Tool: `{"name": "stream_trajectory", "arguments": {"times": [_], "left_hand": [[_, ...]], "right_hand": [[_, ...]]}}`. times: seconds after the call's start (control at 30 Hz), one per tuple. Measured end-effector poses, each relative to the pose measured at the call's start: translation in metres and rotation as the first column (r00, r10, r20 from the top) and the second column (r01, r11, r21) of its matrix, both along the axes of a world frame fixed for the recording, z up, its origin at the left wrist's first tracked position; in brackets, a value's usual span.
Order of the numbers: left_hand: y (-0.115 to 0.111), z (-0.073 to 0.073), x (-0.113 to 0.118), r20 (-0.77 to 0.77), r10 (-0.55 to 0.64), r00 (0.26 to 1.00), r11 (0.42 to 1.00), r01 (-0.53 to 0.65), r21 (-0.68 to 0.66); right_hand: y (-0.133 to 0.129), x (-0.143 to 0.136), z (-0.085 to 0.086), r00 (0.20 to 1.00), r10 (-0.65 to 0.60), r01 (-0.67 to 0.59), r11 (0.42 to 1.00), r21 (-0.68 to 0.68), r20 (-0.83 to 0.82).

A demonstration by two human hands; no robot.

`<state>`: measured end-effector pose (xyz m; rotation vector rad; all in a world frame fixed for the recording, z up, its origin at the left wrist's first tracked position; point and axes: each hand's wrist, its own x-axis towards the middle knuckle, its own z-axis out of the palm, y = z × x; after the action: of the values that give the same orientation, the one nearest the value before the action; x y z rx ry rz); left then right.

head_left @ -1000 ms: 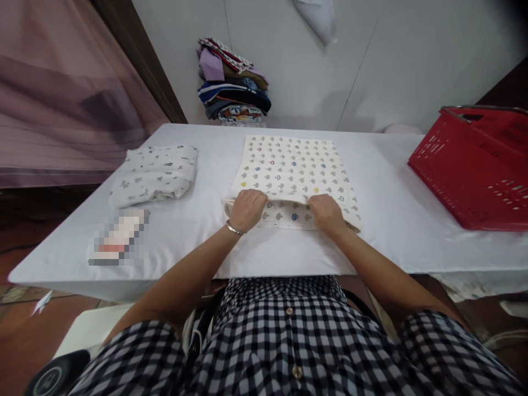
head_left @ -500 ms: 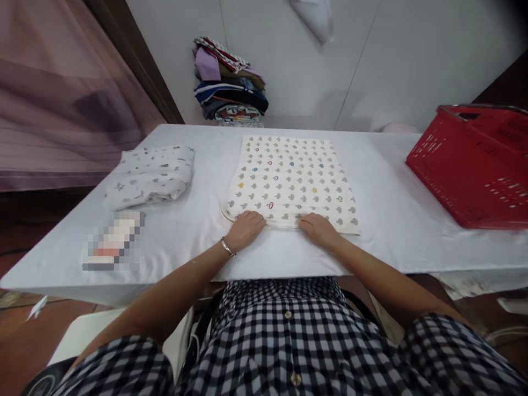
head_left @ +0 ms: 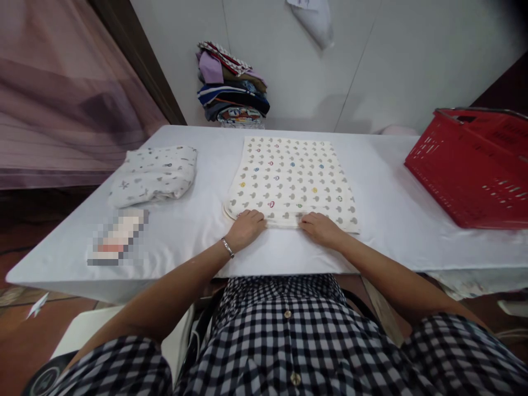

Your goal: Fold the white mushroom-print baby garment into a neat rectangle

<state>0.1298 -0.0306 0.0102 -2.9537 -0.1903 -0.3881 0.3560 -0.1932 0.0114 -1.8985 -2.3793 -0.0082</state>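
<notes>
The left hand and right hand have curled fingers at the near edge of the cream, mushroom-print cloth; whether they pinch it, I cannot tell. It lies flat, layered, mid-table, with smooth white tablecloth bare on both sides, between a crumpled printed cloth and a slotted red basket.

Hands at near edge of folded mushroom-print cloth, fingertips partly unclear
</notes>
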Motion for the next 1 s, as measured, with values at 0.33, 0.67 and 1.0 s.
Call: {"name": "stream_trajectory", "arguments": {"times": [0.33,0.67,1.0], "left_hand": [[0.008,0.007,0.006,0.064,0.026,0.998,0.998,-0.022,-0.052],[0.007,0.016,0.003,-0.014,-0.002,1.000,0.990,0.000,-0.144],[0.006,0.008,0.005,0.003,0.058,0.998,0.981,-0.056,-0.186]], "right_hand": [[0.003,0.006,0.004,0.972,-0.133,0.132,0.991,-0.015,-0.195],[0.002,0.007,0.022,0.934,-0.109,0.093,0.994,-0.064,-0.339],[0.009,0.018,0.018,0.795,-0.272,0.130,0.950,-0.285,-0.543]]}}
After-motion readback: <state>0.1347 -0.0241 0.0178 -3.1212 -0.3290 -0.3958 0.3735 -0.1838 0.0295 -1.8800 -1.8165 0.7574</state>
